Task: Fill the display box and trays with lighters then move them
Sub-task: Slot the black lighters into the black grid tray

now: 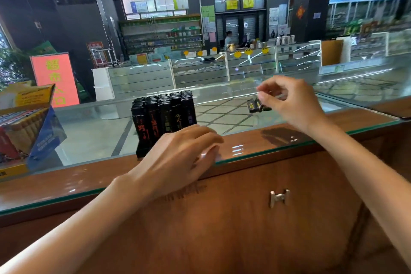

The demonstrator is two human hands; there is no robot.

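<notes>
Two loose lighters (258,105) lie on the glass counter (89,138) right of the packed tray (163,117), left hand (184,154) resting slack-fingered at its base, right hand (293,103) above them, grip too blurred to tell; lifting singly looks wisest.

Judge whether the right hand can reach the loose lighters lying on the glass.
Probably yes: the right hand hovers right over the loose lighters, nothing lies between, and the left hand rests by the filled tray.
</notes>
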